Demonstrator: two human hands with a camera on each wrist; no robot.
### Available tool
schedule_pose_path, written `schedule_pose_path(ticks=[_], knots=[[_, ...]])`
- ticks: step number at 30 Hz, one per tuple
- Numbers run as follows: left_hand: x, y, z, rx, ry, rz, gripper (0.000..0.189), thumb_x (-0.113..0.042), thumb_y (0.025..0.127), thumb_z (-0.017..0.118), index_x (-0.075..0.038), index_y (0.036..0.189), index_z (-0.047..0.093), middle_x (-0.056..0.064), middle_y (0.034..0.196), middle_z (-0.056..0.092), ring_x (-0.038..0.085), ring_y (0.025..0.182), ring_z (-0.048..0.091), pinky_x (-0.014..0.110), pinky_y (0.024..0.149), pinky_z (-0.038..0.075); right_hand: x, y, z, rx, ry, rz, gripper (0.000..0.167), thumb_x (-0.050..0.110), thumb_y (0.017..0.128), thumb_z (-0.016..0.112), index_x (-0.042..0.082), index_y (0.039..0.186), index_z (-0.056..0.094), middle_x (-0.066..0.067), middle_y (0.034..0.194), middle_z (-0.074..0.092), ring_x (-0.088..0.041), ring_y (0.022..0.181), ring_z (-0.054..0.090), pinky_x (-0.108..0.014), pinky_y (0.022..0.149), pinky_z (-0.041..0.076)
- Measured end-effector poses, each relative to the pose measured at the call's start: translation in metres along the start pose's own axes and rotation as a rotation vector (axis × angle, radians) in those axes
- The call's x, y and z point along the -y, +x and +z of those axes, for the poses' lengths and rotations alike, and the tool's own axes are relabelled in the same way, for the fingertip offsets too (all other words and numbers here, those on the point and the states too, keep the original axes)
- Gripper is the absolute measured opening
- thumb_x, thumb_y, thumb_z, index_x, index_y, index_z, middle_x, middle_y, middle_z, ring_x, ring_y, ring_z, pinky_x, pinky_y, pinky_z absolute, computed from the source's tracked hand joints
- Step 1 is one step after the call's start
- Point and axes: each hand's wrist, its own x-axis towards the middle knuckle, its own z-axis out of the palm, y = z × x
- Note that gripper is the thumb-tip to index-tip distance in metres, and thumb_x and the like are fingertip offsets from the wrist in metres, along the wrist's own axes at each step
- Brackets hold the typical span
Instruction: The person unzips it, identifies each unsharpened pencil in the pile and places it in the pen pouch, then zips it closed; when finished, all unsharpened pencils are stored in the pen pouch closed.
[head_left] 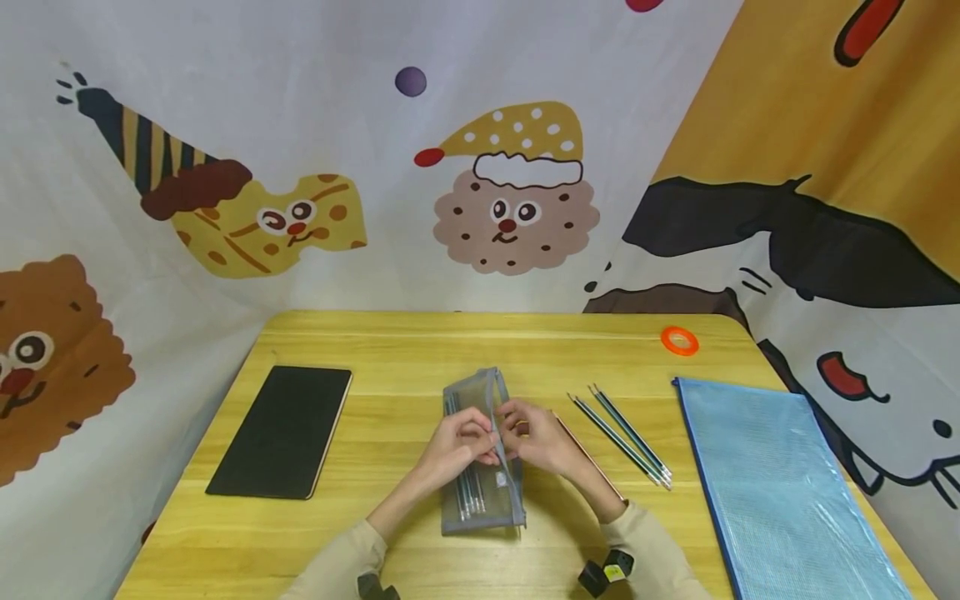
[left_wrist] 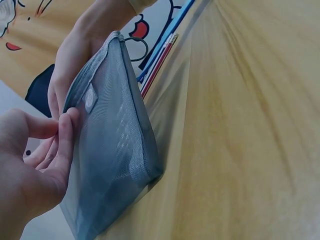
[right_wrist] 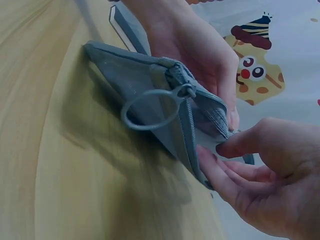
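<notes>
A grey mesh zip pencil pouch [head_left: 480, 500] stands partly propped up on the table, with several pencils [head_left: 471, 493] showing through its side. Its zipper is undone, and the mouth gapes in the right wrist view. My left hand [head_left: 457, 446] pinches one edge of the mouth between thumb and fingers, also seen in the left wrist view. At the opposite edge, my right hand [head_left: 540, 437] grips the zipper tape with its fingertips. A round grey pull ring [right_wrist: 150, 110] hangs from the zipper end. Beside the right forearm lies a single pencil [head_left: 581, 446], partly covered by that arm.
Several dark striped pencils [head_left: 622, 433] lie right of the hands. Farther right is a blue mesh zip folder [head_left: 787, 492]. An orange tape roll [head_left: 679, 340] sits at the back right, and a black notebook [head_left: 281, 432] lies on the left of the wooden table [head_left: 390, 350].
</notes>
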Motion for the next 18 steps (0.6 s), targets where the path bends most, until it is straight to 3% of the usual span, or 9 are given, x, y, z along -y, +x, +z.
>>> schedule_pose_path(ticks=[9, 12, 18], knots=[[0.0, 0.005, -0.002, -0.029, -0.012, 0.002, 0.016, 0.0, 0.094, 0.064, 0.01, 0.105, 0.057, 0.024, 0.092, 0.071, 0.018, 0.073, 0.072, 0.03, 0.072, 0.067, 0.0, -0.019, -0.008, -0.032, 0.023, -0.057, 0.031, -0.003, 0.096, 0.06, -0.009, 0.126, 0.053, -0.025, 0.099, 0.066, -0.026, 0.081, 0.07, -0.035, 0.07, 0.068], [0.0, 0.009, -0.003, -0.044, -0.024, 0.007, 0.017, 0.001, 0.094, 0.063, 0.01, 0.105, 0.056, 0.025, 0.092, 0.071, 0.017, 0.072, 0.072, 0.029, 0.072, 0.067, 0.001, -0.029, -0.012, -0.031, -0.024, -0.08, 0.03, -0.002, 0.096, 0.061, -0.009, 0.124, 0.053, -0.025, 0.1, 0.067, -0.028, 0.082, 0.07, -0.037, 0.069, 0.068], [-0.001, 0.013, -0.003, -0.075, -0.035, 0.003, 0.018, 0.001, 0.093, 0.063, 0.012, 0.107, 0.056, 0.029, 0.094, 0.069, 0.017, 0.073, 0.072, 0.036, 0.076, 0.068, 0.0, -0.05, -0.011, -0.016, -0.144, -0.12, 0.034, 0.009, 0.095, 0.069, -0.004, 0.122, 0.055, -0.015, 0.103, 0.066, -0.019, 0.089, 0.068, -0.024, 0.071, 0.065]])
